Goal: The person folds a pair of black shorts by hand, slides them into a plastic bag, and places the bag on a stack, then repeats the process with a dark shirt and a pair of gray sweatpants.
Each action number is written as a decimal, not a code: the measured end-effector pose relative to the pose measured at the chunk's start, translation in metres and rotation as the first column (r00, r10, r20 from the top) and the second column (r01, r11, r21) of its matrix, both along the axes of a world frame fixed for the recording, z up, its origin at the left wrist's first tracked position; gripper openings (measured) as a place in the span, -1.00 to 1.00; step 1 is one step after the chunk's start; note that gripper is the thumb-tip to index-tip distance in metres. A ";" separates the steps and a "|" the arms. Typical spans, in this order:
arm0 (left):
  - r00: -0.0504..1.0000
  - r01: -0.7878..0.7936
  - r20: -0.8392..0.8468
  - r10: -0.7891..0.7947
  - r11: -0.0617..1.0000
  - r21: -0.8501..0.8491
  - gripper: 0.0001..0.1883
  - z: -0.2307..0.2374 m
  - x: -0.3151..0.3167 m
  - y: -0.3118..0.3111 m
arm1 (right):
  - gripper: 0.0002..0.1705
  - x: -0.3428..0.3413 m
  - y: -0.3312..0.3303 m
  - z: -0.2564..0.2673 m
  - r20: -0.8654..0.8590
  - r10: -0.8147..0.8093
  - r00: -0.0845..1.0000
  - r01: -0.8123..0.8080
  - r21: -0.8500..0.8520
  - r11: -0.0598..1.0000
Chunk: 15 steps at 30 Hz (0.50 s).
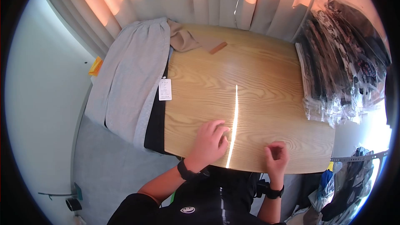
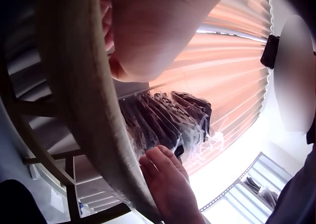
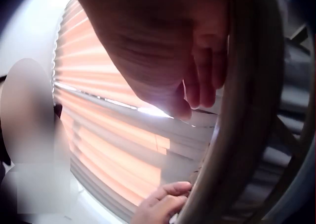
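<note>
Both hands are at the near edge of a wood-grain table (image 1: 271, 100), holding nothing. The left hand (image 1: 208, 141) rests by the tabletop with its fingers loosely bent, just left of a bright streak of light. Farther right, the right hand (image 1: 276, 158) is at the edge, its thumb and fingers loosely curled. In the left wrist view the left hand (image 2: 153, 36) fills the top, with the right hand (image 2: 170, 189) beyond. A light grey garment (image 1: 129, 71) with a gathered waist lies over the table's left side. A white printed tag (image 1: 165, 89) hangs beside it.
Clothes in clear plastic bags (image 1: 333, 58) are piled at the table's right. At the back lie a beige cloth (image 1: 183, 37) and a brown strip (image 1: 218, 48). Curtains (image 1: 221, 4) hang behind. More bagged things (image 1: 350, 187) sit below right, near a metal rail (image 1: 358, 157).
</note>
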State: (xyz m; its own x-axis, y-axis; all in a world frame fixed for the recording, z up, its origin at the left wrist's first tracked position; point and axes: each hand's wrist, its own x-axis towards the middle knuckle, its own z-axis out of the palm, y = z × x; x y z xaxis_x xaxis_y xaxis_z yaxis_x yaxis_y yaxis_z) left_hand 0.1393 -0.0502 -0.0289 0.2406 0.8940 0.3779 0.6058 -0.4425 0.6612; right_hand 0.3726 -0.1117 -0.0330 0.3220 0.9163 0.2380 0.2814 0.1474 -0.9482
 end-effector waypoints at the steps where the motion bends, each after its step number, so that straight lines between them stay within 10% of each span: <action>1: 0.996 -0.004 -0.084 0.007 0.999 0.036 -0.76 -0.001 0.001 -0.002 | -0.80 -0.004 -0.003 0.005 0.215 0.045 0.976 -0.031 -0.069 0.997; 15: 0.995 0.000 -0.101 0.007 0.998 0.063 -0.78 -0.001 0.002 0.000 | -0.92 -0.004 -0.003 0.010 0.264 0.129 0.956 -0.125 -0.033 0.992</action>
State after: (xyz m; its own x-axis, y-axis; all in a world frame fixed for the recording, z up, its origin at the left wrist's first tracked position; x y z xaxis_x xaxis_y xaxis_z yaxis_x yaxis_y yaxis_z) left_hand 0.1410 -0.0500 -0.0301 0.2775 0.8702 0.4071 0.6699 -0.4790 0.5672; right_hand 0.3683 -0.1144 -0.0227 0.1303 0.9499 0.2840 0.5026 0.1836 -0.8448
